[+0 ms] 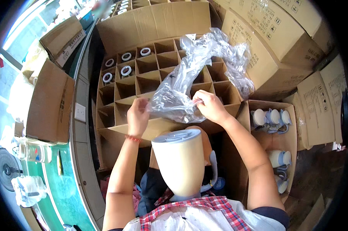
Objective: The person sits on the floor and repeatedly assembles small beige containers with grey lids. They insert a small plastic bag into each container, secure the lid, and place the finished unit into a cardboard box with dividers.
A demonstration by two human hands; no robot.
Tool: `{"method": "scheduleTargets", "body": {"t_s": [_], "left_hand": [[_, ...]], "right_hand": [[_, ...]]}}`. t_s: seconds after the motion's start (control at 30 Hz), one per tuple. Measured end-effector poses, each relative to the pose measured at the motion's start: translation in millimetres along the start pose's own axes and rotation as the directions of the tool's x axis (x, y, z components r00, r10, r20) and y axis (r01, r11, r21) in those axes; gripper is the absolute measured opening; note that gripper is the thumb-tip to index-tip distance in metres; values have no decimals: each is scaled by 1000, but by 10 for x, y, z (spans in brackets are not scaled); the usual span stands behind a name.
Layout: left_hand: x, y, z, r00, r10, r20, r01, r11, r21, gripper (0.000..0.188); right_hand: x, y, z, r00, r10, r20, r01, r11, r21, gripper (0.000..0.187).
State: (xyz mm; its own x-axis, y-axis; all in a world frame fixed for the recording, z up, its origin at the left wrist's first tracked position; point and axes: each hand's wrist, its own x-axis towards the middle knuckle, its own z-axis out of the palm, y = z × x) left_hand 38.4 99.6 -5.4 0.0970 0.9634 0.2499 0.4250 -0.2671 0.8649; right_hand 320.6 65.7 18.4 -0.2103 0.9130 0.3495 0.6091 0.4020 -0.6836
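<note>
A long clear plastic bag [177, 86] is stretched between my two hands, its far end crumpled over the right side of a divided carton [154, 29]. My left hand [138, 116] pinches the bag's left edge. On the other side, my right hand [211, 107] has the opposite edge between thumb and fingers. Below the bag, a cream jug [177, 161] with a grey lid and grey handle stands upright at my lap, touched by neither hand. Several carton cells at the left hold objects with white ring tops [145, 51]; their lower parts are hidden.
An open box [293, 142] with several pale jugs is at my right. Stacked cardboard cartons [266, 46] rise behind it. At the left, a green-topped table [66, 181] carries a cardboard box [50, 104], a clear jar [34, 151] and a yellow cutter [60, 162]. A black fan [8, 169] stands beyond.
</note>
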Motion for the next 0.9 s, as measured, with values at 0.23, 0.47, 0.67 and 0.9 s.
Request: {"method": "scheduleTargets", "body": {"t_s": [0.23, 0.47, 0.67, 0.9], "left_hand": [[-1125, 689, -476, 869, 495, -21, -482, 855, 191, 12], [-1771, 603, -659, 895, 166, 413, -268, 942, 201, 22], [-1776, 787, -701, 935, 142, 324, -247, 918, 310, 27], [-1881, 905, -672, 944, 224, 242, -311, 851, 424, 26]], "right_hand": [[-737, -658, -289, 914, -397, -86, 406, 901, 154, 21], [-1555, -165, -127, 980, -62, 188, 30, 985, 170, 21], [-1338, -432, -232, 999, 7, -36, 6, 935, 354, 63], [-1038, -306, -72, 946, -315, -74, 319, 947, 49, 27]]}}
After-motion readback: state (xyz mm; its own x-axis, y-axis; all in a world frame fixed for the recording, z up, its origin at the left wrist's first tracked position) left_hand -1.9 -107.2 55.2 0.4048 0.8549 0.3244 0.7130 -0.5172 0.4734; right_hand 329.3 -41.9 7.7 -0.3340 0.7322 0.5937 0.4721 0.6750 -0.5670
